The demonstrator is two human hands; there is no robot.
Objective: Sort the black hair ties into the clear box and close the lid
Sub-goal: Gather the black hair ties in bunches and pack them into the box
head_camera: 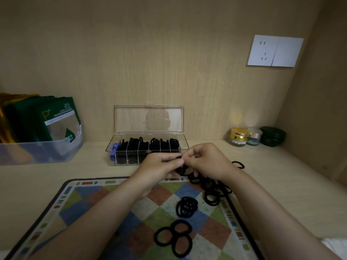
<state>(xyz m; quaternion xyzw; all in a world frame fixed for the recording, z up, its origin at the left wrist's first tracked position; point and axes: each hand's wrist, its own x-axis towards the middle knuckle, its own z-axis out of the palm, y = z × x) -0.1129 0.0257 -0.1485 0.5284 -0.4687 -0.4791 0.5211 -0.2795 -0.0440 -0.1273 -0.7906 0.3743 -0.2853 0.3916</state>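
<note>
The clear box [185, 143] stands against the back wall with its lid [148, 119] upright and open. Black hair ties fill most of its compartments, and something blue lies in the leftmost one. My left hand [159, 166] and my right hand [206, 160] meet just in front of the box, both pinching black hair ties [181, 168] that hang between them. A pile of loose hair ties [212, 186] lies under my right hand. A small stack of ties [186, 206] and three flat ones [174, 237] lie on the mat.
A checked mat [112, 212] covers the near desk. A translucent bin [41, 151] with green packets stands at the left. Cosmetic jars [239, 136] and a dark green jar [273, 136] stand at the back right. A wall socket [275, 51] sits above them.
</note>
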